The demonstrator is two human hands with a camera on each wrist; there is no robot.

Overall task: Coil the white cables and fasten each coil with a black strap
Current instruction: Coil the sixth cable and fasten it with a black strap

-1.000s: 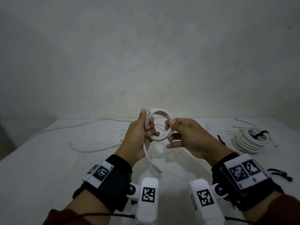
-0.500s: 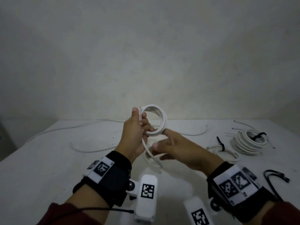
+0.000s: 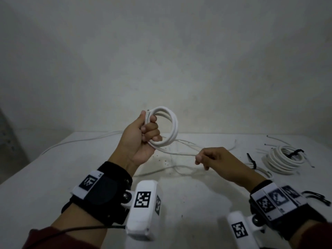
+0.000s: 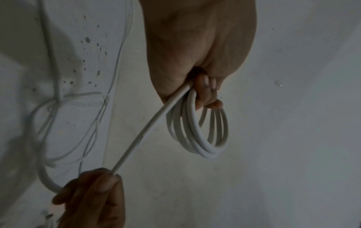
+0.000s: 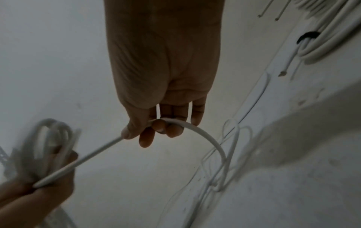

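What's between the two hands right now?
One taut run of white cable, from the coil in the left hand to the right hand; clearest in the left wrist view.

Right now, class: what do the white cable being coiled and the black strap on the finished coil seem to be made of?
White cable: probably a plastic or rubber jacket; smooth, slightly glossy, bending into even loops. Black strap on the finished coil: matte and flat, perhaps fabric or plastic; too small to tell.

Smooth matt white cable (image 3: pixel 172 125) (plastic-looking) over speckled matt table (image 3: pixel 53 177).
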